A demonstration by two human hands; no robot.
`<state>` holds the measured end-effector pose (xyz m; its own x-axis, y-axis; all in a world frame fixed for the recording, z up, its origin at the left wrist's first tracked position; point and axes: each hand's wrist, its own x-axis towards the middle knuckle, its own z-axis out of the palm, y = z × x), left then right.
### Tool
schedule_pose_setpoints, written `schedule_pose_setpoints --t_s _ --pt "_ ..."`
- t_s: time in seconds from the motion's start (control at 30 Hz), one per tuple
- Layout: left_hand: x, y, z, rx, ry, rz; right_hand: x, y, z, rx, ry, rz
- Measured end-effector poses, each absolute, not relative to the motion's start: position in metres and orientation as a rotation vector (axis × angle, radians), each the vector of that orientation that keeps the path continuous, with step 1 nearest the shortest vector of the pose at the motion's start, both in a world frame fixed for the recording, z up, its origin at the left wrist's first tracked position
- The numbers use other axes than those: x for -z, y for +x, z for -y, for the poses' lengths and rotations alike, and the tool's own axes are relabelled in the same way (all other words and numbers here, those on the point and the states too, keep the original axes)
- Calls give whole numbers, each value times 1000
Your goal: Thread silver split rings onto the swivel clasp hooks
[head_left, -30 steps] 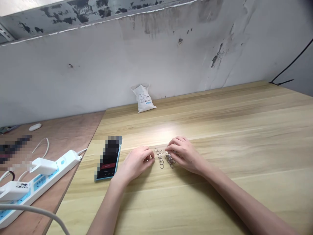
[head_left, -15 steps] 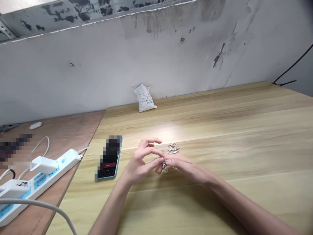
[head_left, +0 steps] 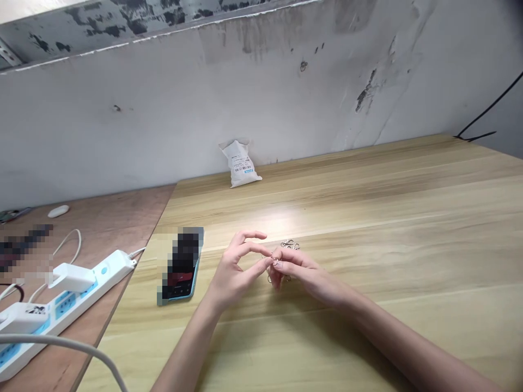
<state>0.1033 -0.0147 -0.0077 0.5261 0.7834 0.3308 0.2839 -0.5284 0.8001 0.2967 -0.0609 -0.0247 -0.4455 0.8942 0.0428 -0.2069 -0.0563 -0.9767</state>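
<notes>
My left hand (head_left: 239, 272) pinches with thumb and forefinger, its other fingers raised and curved. Its tips meet those of my right hand (head_left: 300, 269), whose thumb and forefinger are also closed. Between them is a small silvery swivel snap hook (head_left: 275, 262); only a ring-like part shows, and the fingers cover the rest. Behind my right hand lies a small heap of similar metal snap hooks (head_left: 290, 244) on the wood-grain table (head_left: 388, 234), partly hidden by the fingers.
Left of my hands lies a phone (head_left: 183, 277) in a blue case. A white plastic packet (head_left: 242, 166) leans against the wall at the back. On the lower brown surface to the left are a white power strip (head_left: 114, 265), plugs and cables. A black cable (head_left: 488, 109) hangs at far right.
The snap hook's loop hung below my fingertips earlier; now a ring-like part shows at the tips. My right fingers have lifted and curled, covering more of the heap.
</notes>
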Motion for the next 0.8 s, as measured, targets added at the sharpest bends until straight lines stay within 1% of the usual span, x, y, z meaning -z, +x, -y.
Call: schedule_pose_setpoints --t_s 0.13,0.33,0.43,0.57,0.8 --pt "5 103 15 -869 2089 -872 25 298 62 -1307 -1015 1597" --pt "9 109 16 -825 2192 -881 33 299 61 -514 -1207 2027" --pt "14 109 15 -828 2226 -897 36 298 60 -223 -1251 2127" --pt "19 109 13 -826 2275 -912 37 297 59 16 -1279 2182" --pt "23 108 11 -847 2435 -980 35 295 61 228 -1285 2246"
